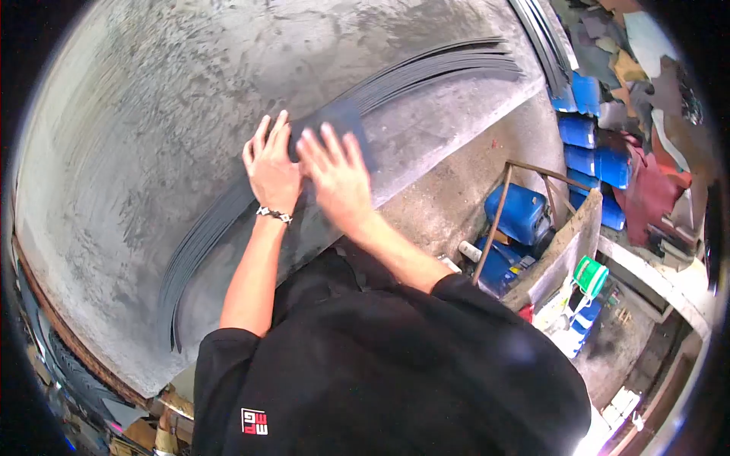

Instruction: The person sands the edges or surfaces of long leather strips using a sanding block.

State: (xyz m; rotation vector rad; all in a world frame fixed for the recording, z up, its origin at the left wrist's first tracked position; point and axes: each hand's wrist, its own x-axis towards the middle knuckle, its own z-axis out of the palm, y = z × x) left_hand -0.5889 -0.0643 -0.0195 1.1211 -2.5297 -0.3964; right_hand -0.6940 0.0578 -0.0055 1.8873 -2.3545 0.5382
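A long bundle of thin dark strips point(433, 74) lies in a curve across the large grey table point(152, 99), its ends fanned apart. My left hand point(272, 171) rests over the middle of the bundle, fingers stretched out and slightly spread, with a beaded bracelet at the wrist. Right beside it, my right hand point(338, 178) is slightly blurred, its fingers extended and apart over a dark flat sheet point(353, 125). That sheet lies across the strips and is partly covered by both hands. Toward the lower left, the bundle's other end point(186, 266) curves down to the table's near side.
More dark strips point(544, 45) lie at the table's upper right corner. Beyond the right edge are blue containers point(518, 215), a wooden frame point(506, 197), a green-and-white bucket point(590, 275) and a heap of coloured scraps point(658, 182). Clutter also lines the lower left.
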